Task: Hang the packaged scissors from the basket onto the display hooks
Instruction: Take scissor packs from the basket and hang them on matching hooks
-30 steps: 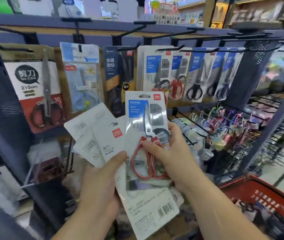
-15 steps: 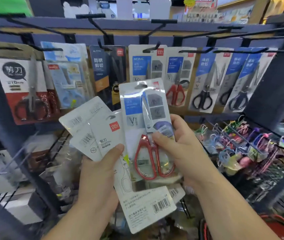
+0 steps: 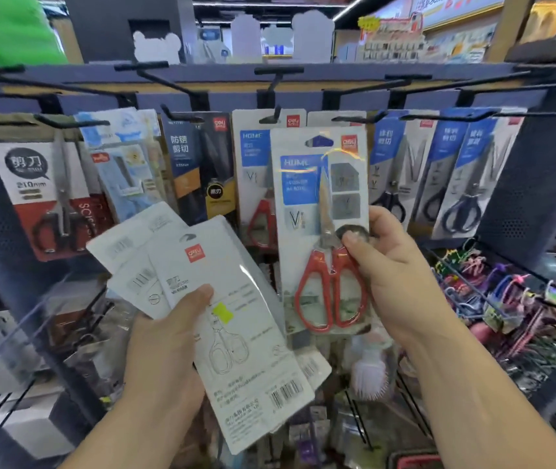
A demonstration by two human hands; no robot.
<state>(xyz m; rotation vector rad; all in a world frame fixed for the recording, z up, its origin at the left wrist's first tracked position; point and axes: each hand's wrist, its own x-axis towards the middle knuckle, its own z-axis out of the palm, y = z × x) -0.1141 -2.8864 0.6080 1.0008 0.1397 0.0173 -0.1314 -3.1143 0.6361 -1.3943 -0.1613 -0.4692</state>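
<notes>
Pinching the red-handled scissors pack (image 3: 320, 211) in our right hand (image 3: 395, 265) just below its hook (image 3: 358, 117), we grip the spare packs (image 3: 222, 299) fanned in our left hand (image 3: 168, 340); the hang hole (image 3: 319, 142) may miss the tip, or the fan may slip.
</notes>
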